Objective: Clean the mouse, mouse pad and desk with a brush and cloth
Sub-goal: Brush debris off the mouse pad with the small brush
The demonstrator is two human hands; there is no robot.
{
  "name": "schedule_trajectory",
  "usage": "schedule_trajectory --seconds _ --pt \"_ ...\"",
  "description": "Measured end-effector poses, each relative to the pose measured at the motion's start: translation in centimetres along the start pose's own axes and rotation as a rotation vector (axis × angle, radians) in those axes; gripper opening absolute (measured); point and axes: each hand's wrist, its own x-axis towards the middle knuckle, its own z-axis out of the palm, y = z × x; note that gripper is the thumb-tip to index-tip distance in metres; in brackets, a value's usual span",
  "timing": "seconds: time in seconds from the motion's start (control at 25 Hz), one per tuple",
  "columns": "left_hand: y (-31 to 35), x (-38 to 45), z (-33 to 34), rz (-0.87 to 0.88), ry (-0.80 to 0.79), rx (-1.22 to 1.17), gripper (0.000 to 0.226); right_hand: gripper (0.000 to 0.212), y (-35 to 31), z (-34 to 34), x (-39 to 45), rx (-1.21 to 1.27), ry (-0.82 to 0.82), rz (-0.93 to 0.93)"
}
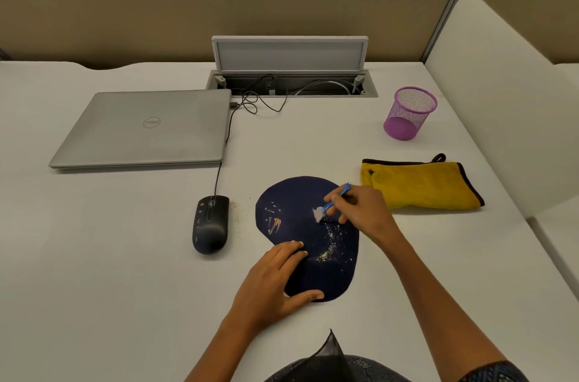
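Observation:
A dark blue mouse pad [294,212] lies on the white desk [125,272], with pale smears at its left and yellowish crumbs near its middle. My right hand [363,212] pinches a small blue brush [332,201], its white bristles touching the pad. My left hand [275,281] rests flat on the pad's near left edge, fingers straight, thumb along the front rim. A black wired mouse [210,223] sits left of the pad, with a few crumbs on the desk between them. A folded yellow cloth [419,186] with dark trim lies to the right of the pad.
A closed silver laptop [147,128] sits at the back left, the mouse cable running beside it to an open cable hatch [291,68]. A purple mesh cup [409,113] stands at the back right. A white divider [488,93] borders the desk's right side.

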Motion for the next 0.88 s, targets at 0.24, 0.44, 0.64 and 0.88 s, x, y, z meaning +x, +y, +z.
schedule_trajectory --seconds 0.24,0.44,0.64,0.88 --pt "0.0 0.0 0.0 -0.005 -0.007 -0.008 0.068 0.031 1.0 -2.1 0.8 -0.345 0.267 0.150" --pt "-0.1 0.0 0.0 -0.009 -0.016 -0.012 0.068 0.018 -0.9 -0.2 -0.7 -0.034 -0.077 0.048" --pt "0.0 0.0 0.1 -0.002 -0.003 -0.007 0.068 0.029 1.1 -3.0 0.1 -0.411 0.173 0.191" --pt "-0.1 -0.1 0.1 -0.004 -0.008 -0.007 0.068 0.016 -0.9 -1.0 -1.0 0.030 -0.033 -0.003"
